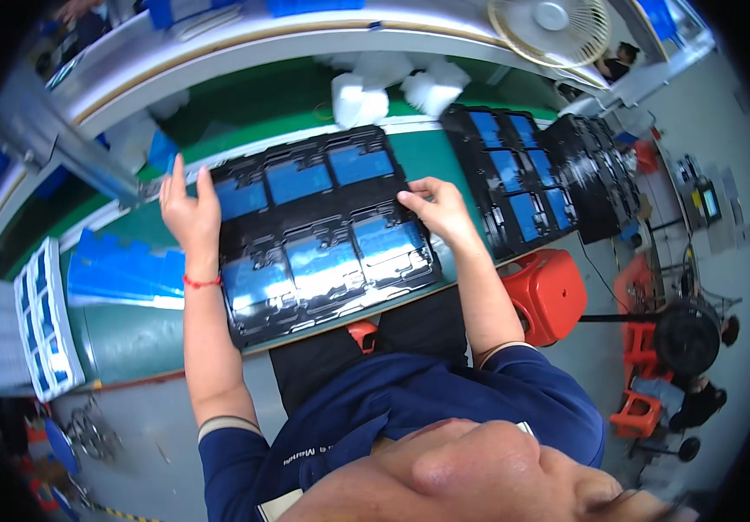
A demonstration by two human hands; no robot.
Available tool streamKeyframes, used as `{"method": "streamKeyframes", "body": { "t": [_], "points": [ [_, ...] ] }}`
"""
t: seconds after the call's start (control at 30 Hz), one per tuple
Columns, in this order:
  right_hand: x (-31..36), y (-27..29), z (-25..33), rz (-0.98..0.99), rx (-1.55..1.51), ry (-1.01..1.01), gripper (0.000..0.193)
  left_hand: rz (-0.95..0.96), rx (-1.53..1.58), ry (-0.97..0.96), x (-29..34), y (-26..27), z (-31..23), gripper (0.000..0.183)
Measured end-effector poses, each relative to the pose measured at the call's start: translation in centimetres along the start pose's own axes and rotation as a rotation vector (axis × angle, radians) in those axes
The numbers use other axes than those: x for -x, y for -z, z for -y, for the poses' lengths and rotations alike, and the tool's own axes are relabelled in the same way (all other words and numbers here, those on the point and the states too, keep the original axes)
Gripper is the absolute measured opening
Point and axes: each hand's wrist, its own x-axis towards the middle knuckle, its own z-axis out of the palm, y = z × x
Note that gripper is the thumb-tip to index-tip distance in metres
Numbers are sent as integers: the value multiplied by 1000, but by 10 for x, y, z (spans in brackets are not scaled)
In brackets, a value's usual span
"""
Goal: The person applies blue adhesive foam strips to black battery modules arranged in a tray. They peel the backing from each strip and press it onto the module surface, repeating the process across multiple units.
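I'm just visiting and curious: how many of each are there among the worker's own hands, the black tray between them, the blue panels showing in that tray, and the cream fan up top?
Left hand and right hand: 2
Black tray: 1
Blue panels: 6
Cream fan: 1
Total: 10

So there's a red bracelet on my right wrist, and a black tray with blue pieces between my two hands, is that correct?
Not quite: the head view shows the red bracelet on your left wrist. The rest holds: the black tray with blue pieces is between your left hand and right hand.
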Motion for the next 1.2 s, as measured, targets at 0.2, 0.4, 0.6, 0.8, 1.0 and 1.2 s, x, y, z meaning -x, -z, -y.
{"method": "streamKeyframes", "body": {
  "t": [0.2,0.4,0.6,0.8,1.0,1.2],
  "points": [
    [3,17,20,331,-838,-109,30,27,12,17,1,0,-9,41],
    [10,16,22,400,-1005,3,42,30,10,42,0,-2,-4,42],
    [8,7,17,346,-1117,83,44,-2,-21,61,-3,2,7,46],
    [24,45,9,181,-1143,182,40,-17,25,125,-9,8,8,45],
    [42,118,-59,-148,-1066,234,34,27,37,155,-6,8,7,46],
    [80,181,-148,-563,-1022,227,31,41,44,138,-2,0,3,45]
  ]
}}
